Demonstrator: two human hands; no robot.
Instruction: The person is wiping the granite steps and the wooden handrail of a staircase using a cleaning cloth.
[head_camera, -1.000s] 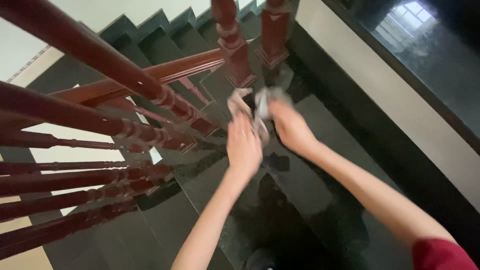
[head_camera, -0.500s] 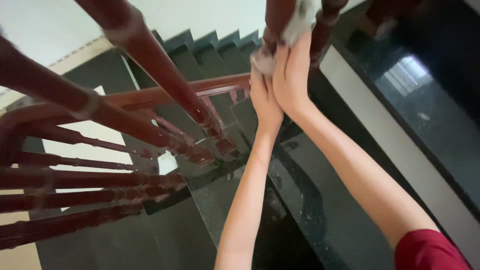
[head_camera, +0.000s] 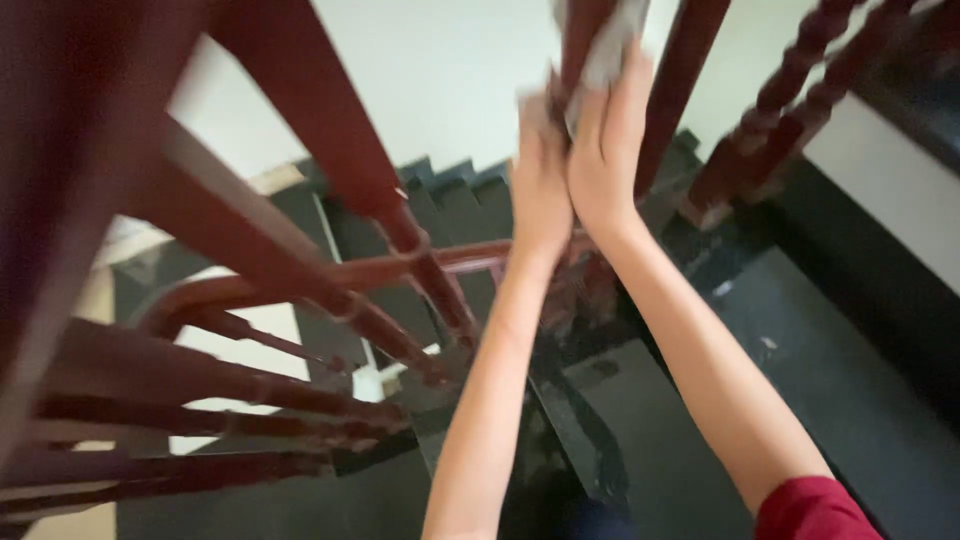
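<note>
Both my arms reach forward and up to a dark red wooden baluster (head_camera: 585, 30) of a staircase railing. My left hand (head_camera: 540, 180) and my right hand (head_camera: 612, 150) press together around the baluster with a pale grey cloth (head_camera: 610, 50) wrapped between them. The cloth shows above my right fingers and beside my left fingers. The picture is blurred by motion, and the part of the baluster behind my hands is hidden.
More turned red balusters (head_camera: 800, 110) stand at the right, and a sloping red handrail (head_camera: 290, 130) with further rails crosses the left. Dark stone steps (head_camera: 450, 190) descend below, with a black landing (head_camera: 850, 380) at the right and a white wall (head_camera: 440, 70) behind.
My hands with the cloth have slid upward along the baluster, from its lower part to near the top of view. The camera has tilted up with them.
</note>
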